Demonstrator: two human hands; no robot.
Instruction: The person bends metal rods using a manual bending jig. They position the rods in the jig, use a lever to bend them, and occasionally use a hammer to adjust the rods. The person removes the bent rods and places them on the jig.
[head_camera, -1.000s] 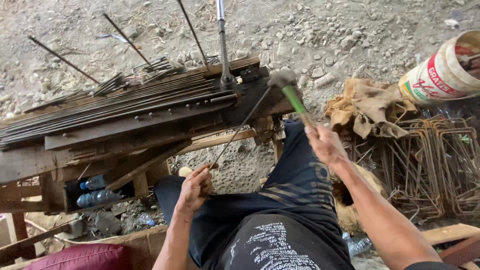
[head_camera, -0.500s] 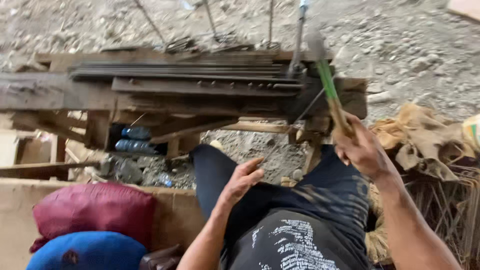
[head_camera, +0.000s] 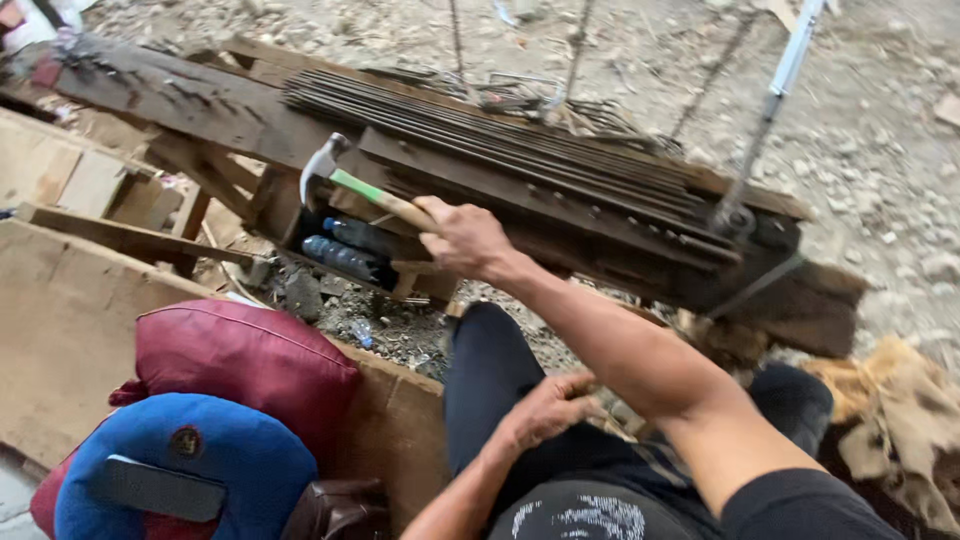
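Note:
My right hand (head_camera: 466, 238) grips a hammer (head_camera: 345, 182) by its wooden handle, which carries a green band; the steel head points left, in front of a rough wooden workbench (head_camera: 200, 115). A bundle of thin steel rods (head_camera: 500, 135) lies along the bench top. My left hand (head_camera: 545, 408) rests on my lap over dark trousers, fingers curled, apparently holding nothing. A metal bar (head_camera: 775, 100) stands upright at the bench's right end.
Plastic bottles (head_camera: 345, 250) lie under the bench. A maroon cushion (head_camera: 240, 365) and a blue cushion (head_camera: 180, 465) sit on a wooden board (head_camera: 70, 320) at my left. Brown sacking (head_camera: 905, 420) lies at the right. Gravel ground (head_camera: 880, 180) stretches behind the bench.
My right hand has swung the hammer from the bench's right end across to the left, in front of the bench. My left hand stays near my lap. The view has turned left.

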